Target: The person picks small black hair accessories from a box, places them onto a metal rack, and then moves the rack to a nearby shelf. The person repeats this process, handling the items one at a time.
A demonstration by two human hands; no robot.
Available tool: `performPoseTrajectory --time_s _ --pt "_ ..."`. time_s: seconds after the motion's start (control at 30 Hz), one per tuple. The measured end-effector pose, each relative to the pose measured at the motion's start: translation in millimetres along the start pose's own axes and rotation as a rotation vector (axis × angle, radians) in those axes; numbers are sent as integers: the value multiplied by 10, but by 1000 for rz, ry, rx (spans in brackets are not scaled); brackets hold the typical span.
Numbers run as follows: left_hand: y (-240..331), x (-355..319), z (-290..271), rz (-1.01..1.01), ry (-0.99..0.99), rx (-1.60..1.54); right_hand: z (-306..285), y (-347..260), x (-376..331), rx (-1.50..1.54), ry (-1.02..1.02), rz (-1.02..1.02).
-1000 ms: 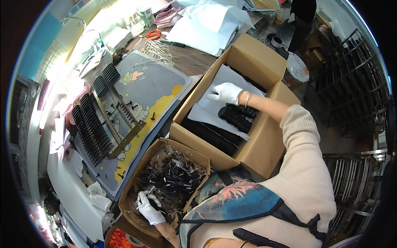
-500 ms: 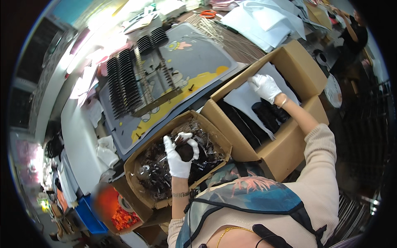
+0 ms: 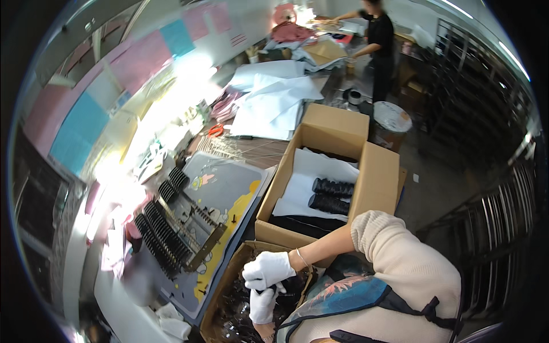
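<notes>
Counts one left hand (image 3: 263,307) and one right hand (image 3: 269,269), making two white gloves.
Adds two open cardboard boxes, one far box (image 3: 380,177) and one near box (image 3: 222,287); two black ribbed rolls (image 3: 333,187); four rows of black discs (image 3: 170,231); one metal frame (image 3: 207,247); one grey mat (image 3: 230,182); one pair of orange-handled scissors (image 3: 215,130); one co-worker (image 3: 381,35); one drum (image 3: 392,117); two blue wall sheets (image 3: 80,135). Includes loose dark pieces (image 3: 231,318), too jumbled to number.
</notes>
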State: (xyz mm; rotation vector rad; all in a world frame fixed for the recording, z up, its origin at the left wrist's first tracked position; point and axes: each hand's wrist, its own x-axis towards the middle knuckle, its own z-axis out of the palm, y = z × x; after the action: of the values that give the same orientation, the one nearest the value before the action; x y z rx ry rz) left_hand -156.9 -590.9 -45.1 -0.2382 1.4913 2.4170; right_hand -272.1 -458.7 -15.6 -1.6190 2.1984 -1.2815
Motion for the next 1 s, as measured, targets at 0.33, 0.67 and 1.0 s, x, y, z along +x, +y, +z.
performPoseTrajectory --time_s 0.33,0.67,1.0 --pt "-181 305 20 151 474 1020 195 -166 218 -209 13 505" --pt "-269 278 -95 469 798 1410 483 -106 208 250 233 630" --pt "-280 126 -112 296 695 986 768 25 -59 472 239 451"
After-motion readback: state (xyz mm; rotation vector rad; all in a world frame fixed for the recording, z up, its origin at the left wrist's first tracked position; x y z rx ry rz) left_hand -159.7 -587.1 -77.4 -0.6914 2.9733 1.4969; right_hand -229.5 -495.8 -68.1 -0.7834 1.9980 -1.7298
